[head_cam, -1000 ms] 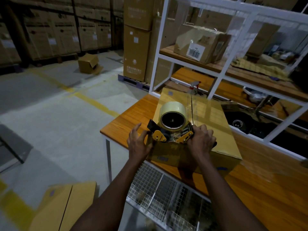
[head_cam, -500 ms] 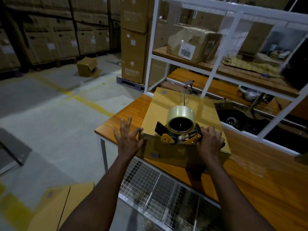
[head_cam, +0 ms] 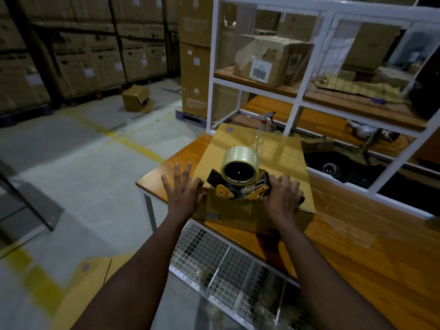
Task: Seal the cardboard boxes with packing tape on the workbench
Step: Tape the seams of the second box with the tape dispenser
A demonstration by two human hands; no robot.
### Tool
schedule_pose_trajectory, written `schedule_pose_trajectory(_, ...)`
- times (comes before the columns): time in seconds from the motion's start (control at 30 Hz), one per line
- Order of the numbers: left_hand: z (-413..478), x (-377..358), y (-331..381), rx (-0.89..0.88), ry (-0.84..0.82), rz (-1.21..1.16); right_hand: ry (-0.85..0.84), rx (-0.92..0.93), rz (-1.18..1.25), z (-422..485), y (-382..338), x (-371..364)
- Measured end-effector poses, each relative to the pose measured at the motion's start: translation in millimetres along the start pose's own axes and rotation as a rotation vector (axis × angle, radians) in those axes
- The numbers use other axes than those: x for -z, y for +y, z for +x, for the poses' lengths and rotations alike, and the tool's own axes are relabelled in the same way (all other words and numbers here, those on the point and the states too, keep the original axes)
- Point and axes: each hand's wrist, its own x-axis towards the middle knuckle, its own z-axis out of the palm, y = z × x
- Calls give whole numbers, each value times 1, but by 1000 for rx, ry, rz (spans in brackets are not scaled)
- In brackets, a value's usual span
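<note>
Mid-seal on this one, I reckon: the cardboard box (head_cam: 281, 160) sits at the near left corner of the counter (head_cam: 369, 253), and there's a shiny strip of packing tape (head_cam: 257, 142) running down the middle seam from the far edge towards me. My right grip (head_cam: 282, 195) is curled round the handle of the tape dispenser (head_cam: 238, 184), which is parked right at the near edge of the box top with its roll of clear tape (head_cam: 240, 163) facing me. My left grip (head_cam: 184, 194) is spread wide, fingers straight, with the palm against the near left corner of the box to brace it, not pinching anything. So to me this looks like the tail end of the centre pass. The next bit should be pulling the dispenser over the near edge and down the front face, then tilting it so the blade bites and cuts the tape. The box looks light enough to skid, so the left grip needs to press firmly while I pull. Can't tell from here whether the strip is lying flat all the way.
</note>
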Motion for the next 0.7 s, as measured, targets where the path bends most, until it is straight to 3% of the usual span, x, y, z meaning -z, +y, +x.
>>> schedule_pose_trajectory(0.33, -12, 12, 28, 38, -39, 77, -2, -6, -30, -2, 67, 12)
schedule_pose_trajectory(0.5, -21, 17, 59, -158, -227, 70, -41, 31, -18, -2, 67, 17)
schedule_pose_trajectory(0.7, -32, 14, 58, -139, -323, 142, -54, 47, 35, 2, 80, 18)
